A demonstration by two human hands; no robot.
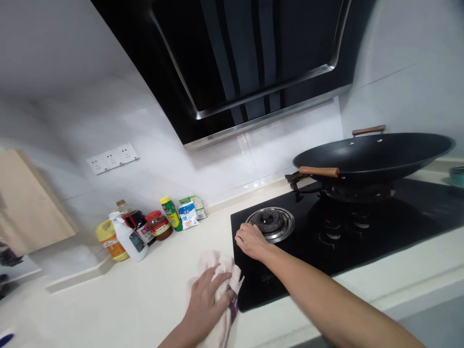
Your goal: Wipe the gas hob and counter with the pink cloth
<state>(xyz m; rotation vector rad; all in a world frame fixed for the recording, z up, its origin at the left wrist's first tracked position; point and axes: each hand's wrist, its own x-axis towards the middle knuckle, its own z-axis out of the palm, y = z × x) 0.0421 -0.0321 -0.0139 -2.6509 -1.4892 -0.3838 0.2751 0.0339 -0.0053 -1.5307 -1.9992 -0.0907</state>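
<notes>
My left hand (210,297) is on a pale pink cloth (215,261) on the counter, left of the gas stove (261,280). Its fingers and thumb bend over the cloth, which has a purple patch at its right edge. Over the stove's left side reaches my right hand (252,240), at the near left edge of the round burner (271,222). Its fingers are curled together and touch or nearly touch the metal ring. Whatever may be between those fingertips is hidden. The burner carries no pot, and its dark centre cap shows.
A large black wok (373,154) with wooden handles sits on the right burner. Along the wall stand a yellow jug (112,241), a white spray bottle (128,237), a red-lidded jar (158,225) and a white packet (188,216). A black range hood (246,58) hangs above.
</notes>
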